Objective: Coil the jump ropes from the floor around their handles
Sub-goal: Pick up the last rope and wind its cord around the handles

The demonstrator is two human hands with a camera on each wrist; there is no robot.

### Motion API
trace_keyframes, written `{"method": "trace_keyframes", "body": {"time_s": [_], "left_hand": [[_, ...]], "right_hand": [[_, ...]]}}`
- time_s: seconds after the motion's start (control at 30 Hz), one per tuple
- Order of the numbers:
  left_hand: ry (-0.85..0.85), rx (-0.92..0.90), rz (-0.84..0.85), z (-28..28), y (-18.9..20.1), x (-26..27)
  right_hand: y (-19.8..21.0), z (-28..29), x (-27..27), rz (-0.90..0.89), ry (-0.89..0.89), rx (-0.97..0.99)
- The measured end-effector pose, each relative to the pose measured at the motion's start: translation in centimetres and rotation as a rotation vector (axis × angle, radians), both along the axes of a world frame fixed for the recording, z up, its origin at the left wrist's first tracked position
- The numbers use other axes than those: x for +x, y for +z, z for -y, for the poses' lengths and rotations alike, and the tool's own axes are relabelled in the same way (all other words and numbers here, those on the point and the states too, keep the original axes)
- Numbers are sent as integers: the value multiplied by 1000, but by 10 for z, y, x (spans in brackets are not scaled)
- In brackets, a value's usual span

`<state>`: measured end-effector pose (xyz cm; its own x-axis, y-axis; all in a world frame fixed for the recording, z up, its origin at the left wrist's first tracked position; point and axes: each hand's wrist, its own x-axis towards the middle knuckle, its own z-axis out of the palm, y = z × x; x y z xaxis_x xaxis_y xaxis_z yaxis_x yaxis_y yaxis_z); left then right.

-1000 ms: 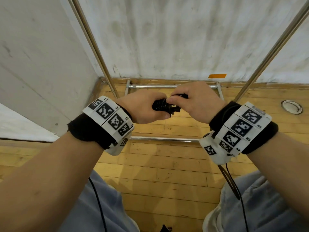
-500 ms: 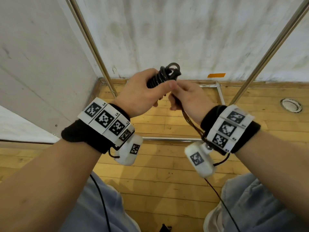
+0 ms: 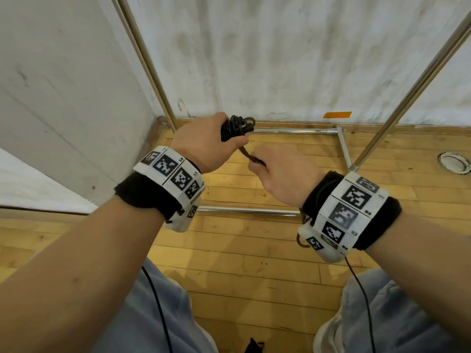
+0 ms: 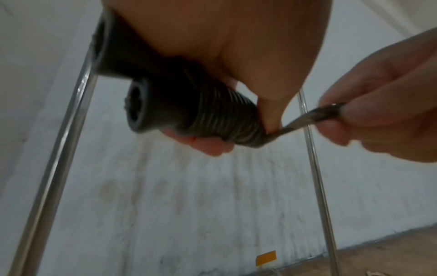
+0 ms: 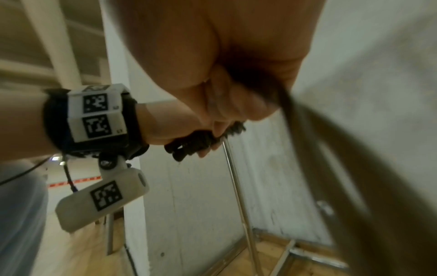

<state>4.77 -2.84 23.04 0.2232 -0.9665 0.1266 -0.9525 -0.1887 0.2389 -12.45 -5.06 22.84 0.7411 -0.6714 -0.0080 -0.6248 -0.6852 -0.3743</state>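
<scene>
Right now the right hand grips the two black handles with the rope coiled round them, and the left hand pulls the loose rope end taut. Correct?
No, the hands are swapped. The left hand grips the handles; the right hand pinches the loose rope end taut. The left wrist view shows it.

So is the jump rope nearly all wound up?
Mostly. Many tight turns of rope already sit around the two black handles, which the left hand grips together. The right hand pinches the loose rope, pulled taut from the coil. A tail hanging by the right wrist is left to wind; its length is hidden.
</scene>
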Motion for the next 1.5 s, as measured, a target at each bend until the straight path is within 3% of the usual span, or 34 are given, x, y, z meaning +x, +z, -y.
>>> {"method": "trace_keyframes", "body": {"time_s": [0.13, 0.27, 0.4, 0.53, 0.73, 0.83, 1.0, 1.1, 1.17, 1.27, 1.4, 1.5], "left_hand": [[-59, 166, 55, 1, -6, 0], [-168, 248, -26, -4, -5, -5], [-289, 215, -14, -12, 0, -13], [-289, 180, 7, -18, 3, -22], [-397, 123, -404, -25, 13, -25], [-417, 109, -528, -27, 17, -27], [-437, 124, -724, -28, 22, -29], [-446, 66, -902, -29, 28, -30], [-383, 6, -950, -28, 28, -28], [-239, -116, -865, -22, 27, -26], [-76, -174, -504, -15, 21, -23], [-17, -178, -395, -10, 14, -21]], "right_hand": [[5, 8, -10, 1, -21, -58], [6, 14, -14, 115, -20, -52], [12, 18, -16, 262, 19, 1], [16, 19, -15, 402, -9, 136], [22, 27, -14, 702, -105, 388], [22, 32, -14, 754, -123, 500], [12, 37, -11, 883, -130, 884], [8, 34, -7, 945, -174, 975], [5, 28, -3, 912, -193, 882], [2, 14, 5, 740, -177, 598], [2, 3, 13, 602, -154, 436], [3, 1, 14, 495, -151, 405]]}}
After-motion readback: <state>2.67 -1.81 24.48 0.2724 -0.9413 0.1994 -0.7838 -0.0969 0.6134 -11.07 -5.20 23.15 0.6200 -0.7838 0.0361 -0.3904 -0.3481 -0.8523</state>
